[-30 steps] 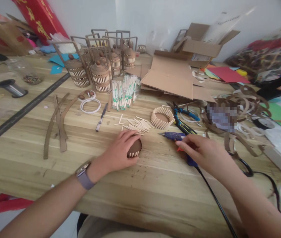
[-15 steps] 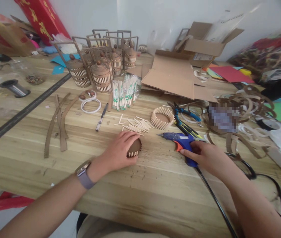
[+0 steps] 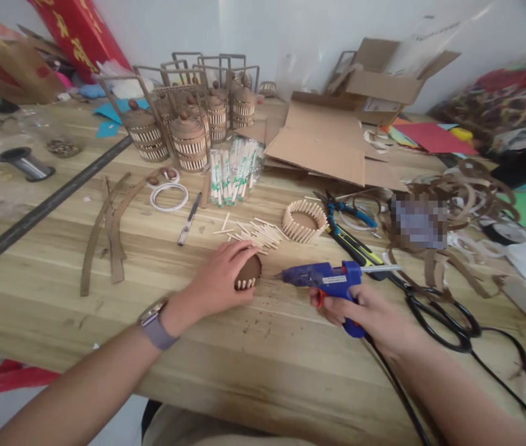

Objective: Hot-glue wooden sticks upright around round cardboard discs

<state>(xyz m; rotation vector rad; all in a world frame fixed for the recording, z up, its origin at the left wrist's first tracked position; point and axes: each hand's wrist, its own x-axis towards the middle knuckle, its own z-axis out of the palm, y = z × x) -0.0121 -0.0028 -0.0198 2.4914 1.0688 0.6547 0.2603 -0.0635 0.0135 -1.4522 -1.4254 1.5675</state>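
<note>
My left hand grips a round brown cardboard disc with several short wooden sticks standing on its near rim; part of it is hidden under my fingers. In my right hand is a blue glue gun, held by its handle with fingers at the orange trigger. Its nozzle points left at the disc, a short gap away. A pile of cut wooden sticks lies just beyond my left hand. Farther right stands a ring of upright sticks on a round base.
Behind the glue gun lie blue-handled pliers, a yellow-black cutter and black-handled scissors. A small knife and cardboard strips are at left. Stick-sided lanterns and flat cardboard stand farther back. The gun's cord trails toward me.
My right hand has lifted the glue gun off the table and brought it left and nearer, its nozzle now close to the disc. My left hand and the disc have barely shifted.
</note>
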